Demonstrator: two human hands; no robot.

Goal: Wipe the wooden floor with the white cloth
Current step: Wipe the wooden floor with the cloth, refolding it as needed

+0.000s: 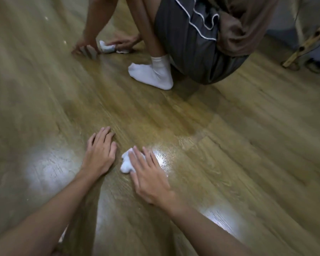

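Wiping in progress, seen from the head camera: the right hand (146,174) lies flat with straight, slightly spread fingers pressing a crumpled white cloth (127,163) against the wooden floor (248,145); the cloth bulges out on the thumb side of that hand and beneath its fingertips, and no finger is curled round it. The left hand (100,152) rests just beside the cloth, apart from it, palm down with fingers straight and fanned on bare boards, apparently bracing the body and holding nothing. Immediately beyond the little-finger side of the right hand a glossy streak (161,159) catches the light, which suggests moisture freshly laid down by the cloth; a darker, damp-looking band (155,111) stretches forward of both hands, so the boards ahead seem to have been gone over already, though glare and motion blur prevent certainty. Duller boards lie outward of the left hand and toward the wrists, and these appear to be the portion left to cover. Well forward of the hands a second person (201,43) crouches in dark shorts and a white sock (151,72), working a small pale rag (106,47) on the floor with hands too blurred to read. A wooden slat (307,41) leans far off beyond the right hand. Judged overall, the task is partly done: one patch is wetted, the strokes are under way, and a large area awaits the cloth.
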